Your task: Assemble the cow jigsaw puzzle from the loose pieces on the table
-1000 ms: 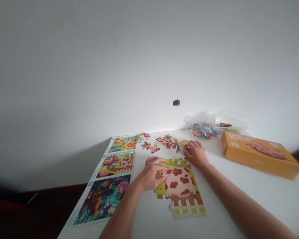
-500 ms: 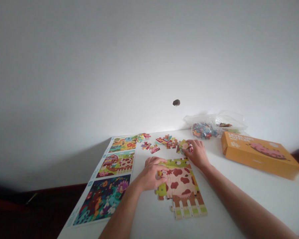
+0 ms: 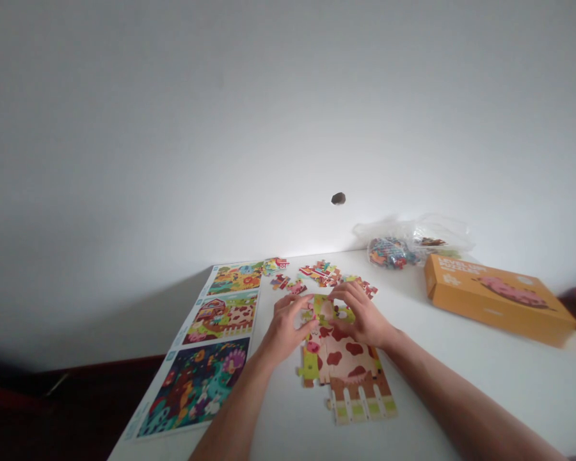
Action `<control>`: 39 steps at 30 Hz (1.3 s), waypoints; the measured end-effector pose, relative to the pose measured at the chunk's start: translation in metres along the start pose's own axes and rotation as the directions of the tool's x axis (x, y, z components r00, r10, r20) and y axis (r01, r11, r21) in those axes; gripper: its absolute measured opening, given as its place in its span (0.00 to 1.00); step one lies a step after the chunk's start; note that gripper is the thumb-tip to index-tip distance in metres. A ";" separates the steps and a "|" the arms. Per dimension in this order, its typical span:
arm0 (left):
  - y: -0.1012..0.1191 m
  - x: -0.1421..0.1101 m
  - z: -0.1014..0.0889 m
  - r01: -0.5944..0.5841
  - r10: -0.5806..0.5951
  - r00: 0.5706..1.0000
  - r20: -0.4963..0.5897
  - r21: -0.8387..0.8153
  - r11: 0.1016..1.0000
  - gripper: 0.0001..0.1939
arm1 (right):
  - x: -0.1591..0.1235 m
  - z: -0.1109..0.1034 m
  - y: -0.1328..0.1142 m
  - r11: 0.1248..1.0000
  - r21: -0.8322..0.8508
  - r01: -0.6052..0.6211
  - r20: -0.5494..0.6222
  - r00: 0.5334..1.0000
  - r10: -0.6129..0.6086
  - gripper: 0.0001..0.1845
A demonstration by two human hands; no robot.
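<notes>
A partly assembled jigsaw puzzle lies on the white table, showing a spotted cow, green ground and a white fence. Over its upper left corner is my left hand, thumb and index finger curled about the edge of a green puzzle piece. From the other side my right hand grips the same piece, its fingers bent over the top edge of the puzzle. Part of the cow's back is hidden under the right hand. Whether the piece is locked in, I cannot tell.
Loose puzzle pieces lie in small heaps behind the hands. A sheet with three printed pictures is on the left. At the right are an orange puzzle box and clear bags of pieces by the wall.
My right hand has come left and nearer from the loose pieces to the puzzle's top edge, bringing a green piece. My left hand has shifted slightly up along the puzzle's left side.
</notes>
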State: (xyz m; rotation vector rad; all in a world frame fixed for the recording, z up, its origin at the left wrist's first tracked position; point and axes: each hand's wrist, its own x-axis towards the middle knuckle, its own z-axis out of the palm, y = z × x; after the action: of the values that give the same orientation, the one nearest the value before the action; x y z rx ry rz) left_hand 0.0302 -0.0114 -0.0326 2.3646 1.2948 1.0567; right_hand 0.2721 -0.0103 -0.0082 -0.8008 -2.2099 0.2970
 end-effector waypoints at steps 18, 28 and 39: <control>0.007 0.003 -0.005 -0.064 0.065 0.991 -0.119 0.014 0.998 0.11 | -0.001 0.003 0.001 1.000 0.021 -0.024 -0.032 0.999 0.024 0.30; 0.011 0.003 -0.007 -0.129 0.125 0.982 -0.141 -0.021 0.991 0.11 | -0.003 0.004 0.002 0.998 0.054 -0.030 -0.049 0.998 0.033 0.28; 0.006 0.003 -0.005 -0.149 0.140 0.981 -0.131 -0.065 0.987 0.11 | -0.003 0.007 0.006 0.989 0.145 -0.042 -0.031 0.998 0.047 0.11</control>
State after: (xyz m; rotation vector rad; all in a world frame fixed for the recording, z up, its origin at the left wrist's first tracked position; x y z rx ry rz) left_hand 0.0319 -0.0134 -0.0246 2.3997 1.1153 1.2935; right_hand 0.2708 -0.0072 -0.0175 -0.7709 -2.1135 0.4563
